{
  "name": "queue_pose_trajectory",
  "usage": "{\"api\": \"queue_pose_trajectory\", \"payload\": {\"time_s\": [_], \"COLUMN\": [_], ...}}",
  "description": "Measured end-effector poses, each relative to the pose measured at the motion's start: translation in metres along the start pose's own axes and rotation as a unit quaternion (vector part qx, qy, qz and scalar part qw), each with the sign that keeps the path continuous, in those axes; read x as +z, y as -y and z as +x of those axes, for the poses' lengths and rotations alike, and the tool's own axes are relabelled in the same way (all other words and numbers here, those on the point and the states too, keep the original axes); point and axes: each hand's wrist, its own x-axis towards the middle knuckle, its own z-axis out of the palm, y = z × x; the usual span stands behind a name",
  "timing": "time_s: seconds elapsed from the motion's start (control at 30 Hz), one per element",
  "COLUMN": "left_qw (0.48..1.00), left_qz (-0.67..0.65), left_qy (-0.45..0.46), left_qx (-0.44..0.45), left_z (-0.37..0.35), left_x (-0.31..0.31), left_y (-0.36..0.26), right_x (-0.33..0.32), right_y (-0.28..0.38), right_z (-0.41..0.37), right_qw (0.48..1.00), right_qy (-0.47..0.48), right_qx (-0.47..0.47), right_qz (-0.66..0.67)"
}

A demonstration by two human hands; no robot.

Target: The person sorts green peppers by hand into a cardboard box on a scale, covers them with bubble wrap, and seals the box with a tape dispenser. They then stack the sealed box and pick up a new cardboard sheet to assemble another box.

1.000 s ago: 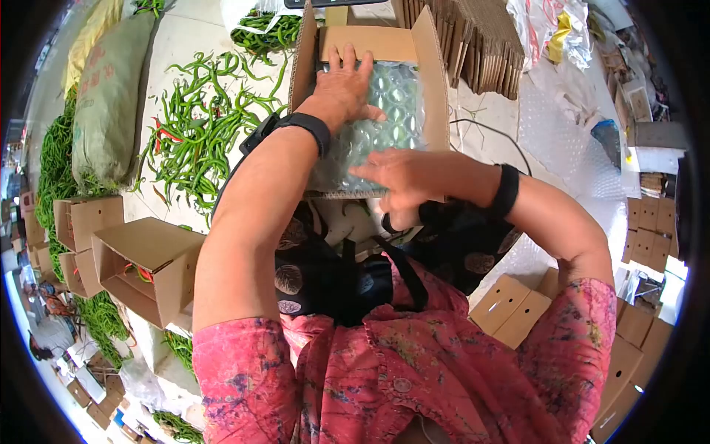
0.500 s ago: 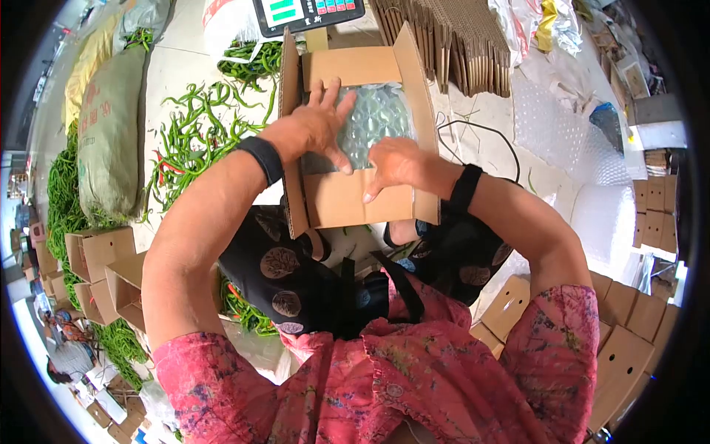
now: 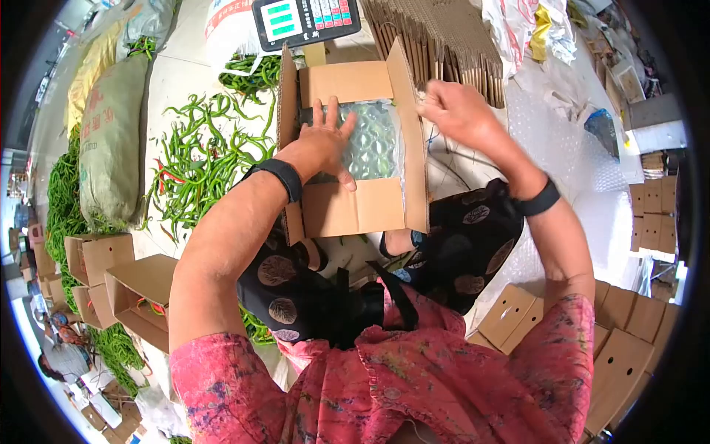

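An open cardboard box [image 3: 353, 211] stands in front of me, its flaps spread up and outward. Inside it lies a sheet of bubble wrap [image 3: 373, 144], with green showing through. My left hand [image 3: 325, 148] rests on the left part of the wrap, fingers spread. My right hand [image 3: 455, 111] is raised just beyond the box's right flap, its fingers curled together; whether anything is in them is too small to tell.
Green peppers [image 3: 211, 148] are spread on the floor left of the box. A scale [image 3: 307, 22] stands beyond it, beside flattened cardboard [image 3: 451, 37]. Bubble wrap lies on the right. A full sack [image 3: 111, 140] and open boxes [image 3: 140, 296] are at left.
My right hand has left the bubble wrap and moved up and right, past the box's right flap, its fingers now curled. My left hand stays on the wrap.
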Motion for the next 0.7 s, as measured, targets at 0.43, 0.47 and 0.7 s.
{"api": "queue_pose_trajectory", "payload": {"time_s": [0.43, 0.47, 0.7], "left_qw": [0.998, 0.998, 0.769], "left_qz": [0.062, -0.002, -0.287], "left_qy": [0.001, -0.021, -0.563], "left_qx": [0.029, 0.053, 0.092], "left_z": [-0.013, -0.024, -0.001], "left_x": [-0.019, -0.026, 0.004], "left_y": [0.0, 0.012, 0.108], "right_x": [0.116, 0.119, 0.122], "right_y": [0.009, 0.007, -0.006], "right_z": [0.049, 0.05, 0.051], "right_qw": [0.98, 0.981, 0.97], "right_qy": [0.146, 0.11, 0.197], "right_qx": [-0.13, -0.146, -0.119], "right_qz": [0.018, 0.062, 0.073]}}
